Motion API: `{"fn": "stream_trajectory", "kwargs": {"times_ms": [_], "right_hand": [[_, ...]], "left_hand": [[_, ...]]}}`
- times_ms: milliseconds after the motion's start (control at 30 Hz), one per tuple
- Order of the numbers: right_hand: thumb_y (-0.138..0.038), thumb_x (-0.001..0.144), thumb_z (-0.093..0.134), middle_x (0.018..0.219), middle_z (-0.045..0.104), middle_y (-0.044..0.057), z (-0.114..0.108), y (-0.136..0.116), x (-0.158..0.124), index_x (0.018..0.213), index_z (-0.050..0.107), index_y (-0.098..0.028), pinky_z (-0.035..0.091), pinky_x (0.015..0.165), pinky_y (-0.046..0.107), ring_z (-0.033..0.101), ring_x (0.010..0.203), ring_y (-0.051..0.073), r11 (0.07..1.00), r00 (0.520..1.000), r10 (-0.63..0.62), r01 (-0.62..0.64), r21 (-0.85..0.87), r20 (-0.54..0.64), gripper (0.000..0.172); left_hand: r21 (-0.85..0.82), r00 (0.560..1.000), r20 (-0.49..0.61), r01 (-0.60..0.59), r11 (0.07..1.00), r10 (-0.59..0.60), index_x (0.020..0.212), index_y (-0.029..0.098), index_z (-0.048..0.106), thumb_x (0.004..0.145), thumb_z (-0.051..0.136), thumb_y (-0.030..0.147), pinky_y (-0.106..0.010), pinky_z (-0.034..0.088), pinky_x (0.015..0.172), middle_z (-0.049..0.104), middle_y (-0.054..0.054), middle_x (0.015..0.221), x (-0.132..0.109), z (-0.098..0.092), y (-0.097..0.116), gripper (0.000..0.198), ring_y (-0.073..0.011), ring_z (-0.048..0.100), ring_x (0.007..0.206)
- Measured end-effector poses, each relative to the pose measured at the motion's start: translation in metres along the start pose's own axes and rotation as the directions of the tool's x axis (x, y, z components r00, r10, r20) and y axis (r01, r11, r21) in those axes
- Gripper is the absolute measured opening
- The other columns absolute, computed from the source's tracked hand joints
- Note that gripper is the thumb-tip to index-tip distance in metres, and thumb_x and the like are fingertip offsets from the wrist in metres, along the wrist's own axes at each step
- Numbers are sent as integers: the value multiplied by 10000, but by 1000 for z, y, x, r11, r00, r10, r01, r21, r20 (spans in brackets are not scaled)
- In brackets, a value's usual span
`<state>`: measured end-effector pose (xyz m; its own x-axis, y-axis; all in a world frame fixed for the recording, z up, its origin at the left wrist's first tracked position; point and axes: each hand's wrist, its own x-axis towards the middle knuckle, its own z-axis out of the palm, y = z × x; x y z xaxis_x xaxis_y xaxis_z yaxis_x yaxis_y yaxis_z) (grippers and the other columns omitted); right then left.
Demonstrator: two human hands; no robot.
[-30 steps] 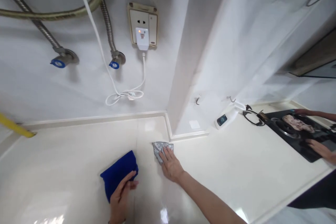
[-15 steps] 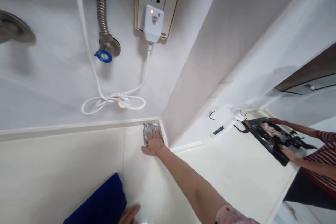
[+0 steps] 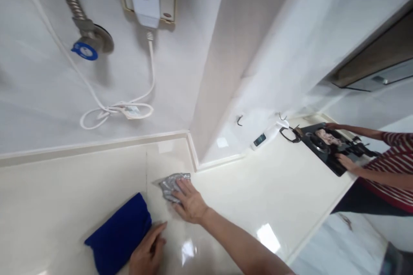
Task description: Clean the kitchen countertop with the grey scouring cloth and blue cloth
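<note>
My right hand point(image 3: 191, 205) presses a crumpled, shiny grey cloth point(image 3: 170, 187) onto the cream countertop point(image 3: 80, 184), near the wall corner. Its fingers lie over the cloth and cover part of it. At the bottom, my left hand point(image 3: 147, 251) rests beside a folded dark blue cloth point(image 3: 118, 236). The left fingers are loosely bent and apart, with nothing seen between them. The blue cloth lies flat on the counter, close to the left hand's edge; whether they touch is unclear.
A low raised lip point(image 3: 97, 142) runs along the wall. Above hang a looped white cord point(image 3: 112, 111), a plug point(image 3: 145, 0) and a blue-capped valve point(image 3: 85, 50). To the right, a person in a striped top point(image 3: 390, 159) has both hands at a black cooktop point(image 3: 314, 154).
My right hand has drawn the grey cloth out of the corner, toward me and slightly left. The view has shifted, and more of my left hand and the blue cloth shows.
</note>
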<state>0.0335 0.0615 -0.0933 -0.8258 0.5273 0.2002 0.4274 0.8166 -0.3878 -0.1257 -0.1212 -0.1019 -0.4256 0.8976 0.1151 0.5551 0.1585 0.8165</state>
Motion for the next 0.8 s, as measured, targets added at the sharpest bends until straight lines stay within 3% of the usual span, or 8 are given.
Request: {"fn": "stream_trajectory", "kwargs": {"times_ms": [67,200,300,400,467,567,667,800], "right_hand": [[-340,990,511,1641,420,100,-13,21,-34,1394,596,-215,264,1289,541,245,1582,251,999,998,35,-34,11,-53,431],[-241,940,483,1590,491,119,-48,94,-99,1377,622,-201,357,1244,557,362,1534,270,973,954,219,-230,-34,-204,461],[-273,955,450,1564,520,132,-77,149,-151,1390,628,-196,394,1218,545,428,1493,285,899,874,385,-428,-94,-296,476],[-308,963,412,1560,521,138,-108,188,-192,1420,613,-191,411,1191,539,455,1468,300,774,767,542,-615,-154,-343,512],[-315,958,396,1585,484,158,-123,203,-199,1458,579,-176,389,1183,577,435,1476,335,668,681,648,-723,-175,-340,550],[-332,949,434,1609,424,226,-122,204,-169,1504,521,-120,330,1180,643,374,1501,409,564,591,741,-806,-182,-319,601],[-321,929,503,1596,436,246,-90,170,-109,1497,525,-106,287,1212,631,351,1515,414,610,636,719,-770,-184,-280,608],[-316,915,548,1624,387,256,-32,83,-49,1534,452,-71,247,1240,658,274,1549,419,838,842,498,-529,-136,-207,673]], "left_hand": [[7,1000,-4,1,1000,-1,1029,293,802,846,567,435,-275,649,789,822,-28,1069,2,0,7,330,-206,787,867],[6,1000,6,28,1000,-28,955,315,797,829,555,453,-262,638,672,830,-3,986,5,-4,16,306,-180,767,726],[6,999,-11,50,999,-50,932,313,790,800,558,438,-298,646,708,828,5,1014,8,-6,19,295,-185,763,717],[7,997,-17,69,998,-69,923,312,783,800,536,436,-335,652,765,826,5,1018,9,-5,19,302,-190,764,711],[13,998,-14,67,998,-67,916,311,782,808,517,458,-349,652,786,827,2,998,9,-3,18,322,-197,768,724],[17,998,-10,64,998,-64,908,319,782,812,503,486,-347,651,795,828,9,984,10,-2,18,339,-198,768,725],[15,996,6,88,996,-88,912,323,781,809,504,498,-326,648,754,826,12,1022,10,-3,17,343,-189,765,701],[39,993,35,111,993,-113,932,321,782,787,522,495,-329,646,739,825,9,1035,12,-4,12,344,-212,780,776]]}}
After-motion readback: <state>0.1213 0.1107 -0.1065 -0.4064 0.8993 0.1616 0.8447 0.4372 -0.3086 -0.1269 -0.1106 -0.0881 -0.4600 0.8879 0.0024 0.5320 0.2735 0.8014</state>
